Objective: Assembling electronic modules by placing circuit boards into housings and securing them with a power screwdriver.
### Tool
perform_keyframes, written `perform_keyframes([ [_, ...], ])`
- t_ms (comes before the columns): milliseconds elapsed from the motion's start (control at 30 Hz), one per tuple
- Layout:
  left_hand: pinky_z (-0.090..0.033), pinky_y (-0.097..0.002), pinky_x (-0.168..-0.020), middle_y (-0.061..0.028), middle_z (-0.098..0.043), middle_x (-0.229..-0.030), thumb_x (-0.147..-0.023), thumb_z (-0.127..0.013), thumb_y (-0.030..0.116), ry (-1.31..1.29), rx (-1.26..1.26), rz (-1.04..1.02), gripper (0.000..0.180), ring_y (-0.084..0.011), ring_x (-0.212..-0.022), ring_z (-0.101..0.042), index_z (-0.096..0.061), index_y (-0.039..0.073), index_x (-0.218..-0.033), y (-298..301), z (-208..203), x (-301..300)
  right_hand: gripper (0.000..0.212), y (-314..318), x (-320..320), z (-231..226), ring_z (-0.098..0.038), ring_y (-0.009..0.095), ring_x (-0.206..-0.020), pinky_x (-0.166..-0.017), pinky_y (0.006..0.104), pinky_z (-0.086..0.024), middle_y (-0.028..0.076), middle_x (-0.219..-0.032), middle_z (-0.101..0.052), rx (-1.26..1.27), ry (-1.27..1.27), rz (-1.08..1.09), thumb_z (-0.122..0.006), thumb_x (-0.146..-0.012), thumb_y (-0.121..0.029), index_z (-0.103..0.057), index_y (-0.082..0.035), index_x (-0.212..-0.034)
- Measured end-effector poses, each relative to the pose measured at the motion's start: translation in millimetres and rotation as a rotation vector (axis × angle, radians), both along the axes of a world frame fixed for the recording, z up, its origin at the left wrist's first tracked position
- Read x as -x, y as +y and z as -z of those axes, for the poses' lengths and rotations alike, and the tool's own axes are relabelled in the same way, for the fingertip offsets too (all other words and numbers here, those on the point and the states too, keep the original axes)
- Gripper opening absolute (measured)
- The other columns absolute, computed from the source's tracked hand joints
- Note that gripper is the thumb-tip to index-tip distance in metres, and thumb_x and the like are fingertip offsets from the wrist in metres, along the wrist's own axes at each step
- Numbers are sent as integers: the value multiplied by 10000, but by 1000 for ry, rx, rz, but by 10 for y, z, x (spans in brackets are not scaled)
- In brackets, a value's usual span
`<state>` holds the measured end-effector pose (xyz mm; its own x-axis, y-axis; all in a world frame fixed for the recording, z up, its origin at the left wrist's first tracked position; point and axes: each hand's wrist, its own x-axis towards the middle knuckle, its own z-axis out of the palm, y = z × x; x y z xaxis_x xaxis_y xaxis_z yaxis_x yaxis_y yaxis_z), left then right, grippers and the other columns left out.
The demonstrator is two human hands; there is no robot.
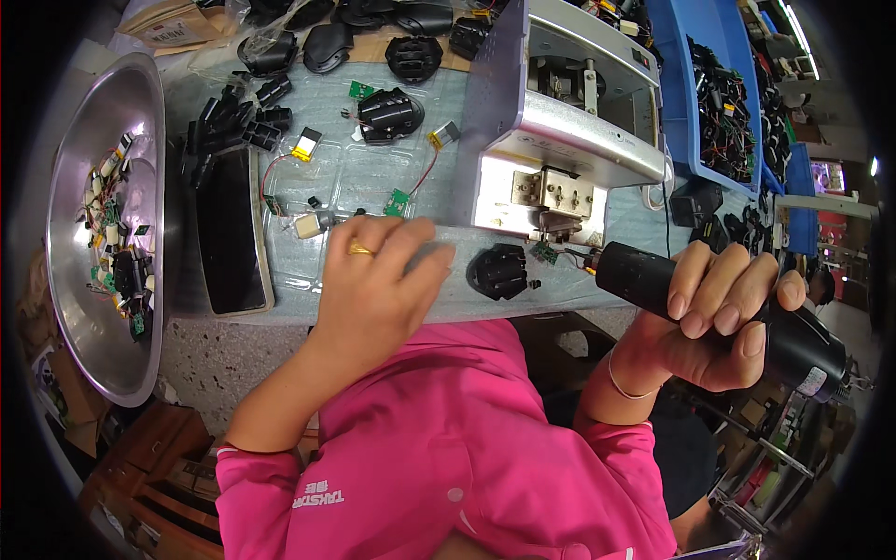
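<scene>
My right hand point(723, 313) wraps round a black electric screwdriver point(635, 273) held nearly level, its tip end pointing left. Beside that end is a small green circuit board point(545, 252), with a black plastic housing point(501, 272) just left of it. My left hand point(383, 271), wearing a ring, curls palm down over the table's near edge. Its thumb and fingertips are mostly hidden, so what it pinches, if anything, cannot be seen. Close to these fingers lie a small motor-like part point(311, 225) and a green circuit board point(397, 203) wired to a flat battery point(444, 135).
A metal press-like fixture point(579, 131) stands at back right, beside a blue bin point(686, 103) of black parts. At left are a steel basin point(154, 224) holding wired boards and a dark flat panel point(231, 233). Several black housings point(390, 114) lie farther back.
</scene>
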<state>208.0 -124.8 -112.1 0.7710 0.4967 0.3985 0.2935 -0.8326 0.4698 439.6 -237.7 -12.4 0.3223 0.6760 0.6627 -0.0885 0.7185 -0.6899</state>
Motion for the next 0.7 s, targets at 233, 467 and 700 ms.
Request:
perform_keyframes([
  [233, -413, -408, -814, -40, -627, -943, -701, -808, 103, -150, -47, -134, 212, -254, -913, -598, -644, 87, -835, 105, -7, 86, 353, 65, 42, -4, -502, 145, -618, -585, 319, -464, 35, -795, -491, -21, -7, 12, -564, -914, -112, -486, -50, -1253],
  [467, -436, -401, -795, -55, -616, -982, -668, -854, 238, -170, -18, 56, 309, -263, -928, -591, -640, 79, -826, -84, -34, 45, 387, 140, 43, 23, -518, 174, -590, -544, 357, -494, 58, -796, -507, -21, -25, 73, -581, -924, -66, -440, -80, -1285],
  [700, -513, -381, -831, -105, -611, -1117, -714, -833, 213, -185, -4, 154, 358, -282, -1048, -592, -684, 36, -988, -364, 88, -206, 357, 262, 106, 121, -500, 153, -594, -538, 323, -481, 52, -778, -469, -33, -196, 21, -502, -919, -83, -442, -53, -1271],
])
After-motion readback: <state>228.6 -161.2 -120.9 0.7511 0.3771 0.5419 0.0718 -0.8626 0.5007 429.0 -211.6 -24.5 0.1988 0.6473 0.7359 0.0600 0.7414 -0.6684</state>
